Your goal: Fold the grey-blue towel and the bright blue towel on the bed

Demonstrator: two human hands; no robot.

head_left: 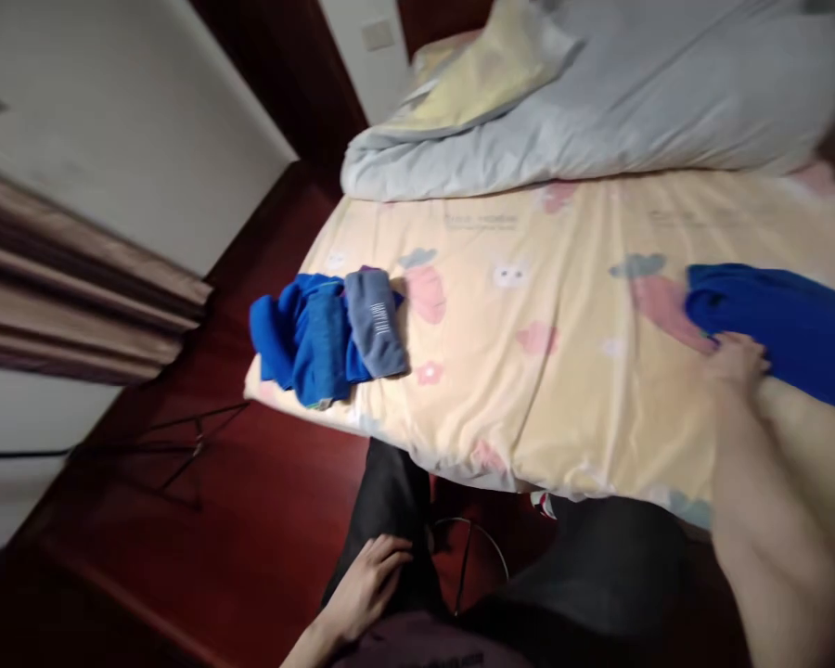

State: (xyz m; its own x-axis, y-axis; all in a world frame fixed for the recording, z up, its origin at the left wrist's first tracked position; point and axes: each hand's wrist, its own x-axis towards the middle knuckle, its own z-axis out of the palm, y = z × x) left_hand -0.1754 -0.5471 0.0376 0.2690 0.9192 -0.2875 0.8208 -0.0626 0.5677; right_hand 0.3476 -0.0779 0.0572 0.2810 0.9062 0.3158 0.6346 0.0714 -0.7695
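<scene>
My right hand (pixel 736 362) is closed on the near edge of a bright blue garment (pixel 786 315), which lies on the bed at the right and runs out of view. What kind of garment it is, I cannot tell. My left hand (pixel 376 577) rests on my dark-trousered left thigh, its fingers stretched out and holding nothing. At the bed's left corner sits a pile of folded blue clothes (pixel 320 339). On the pile's right side lies a folded grey-blue knit piece (pixel 377 325) with white lettering.
A yellow patterned sheet (pixel 480 371) covers the bed. Across its far side is a bunched grey-and-yellow quilt (pixel 563 148). A striped curtain (pixel 70 288) hangs at the left, with thin dark metal legs (pixel 199 436) below it on the red floor (pixel 264 520).
</scene>
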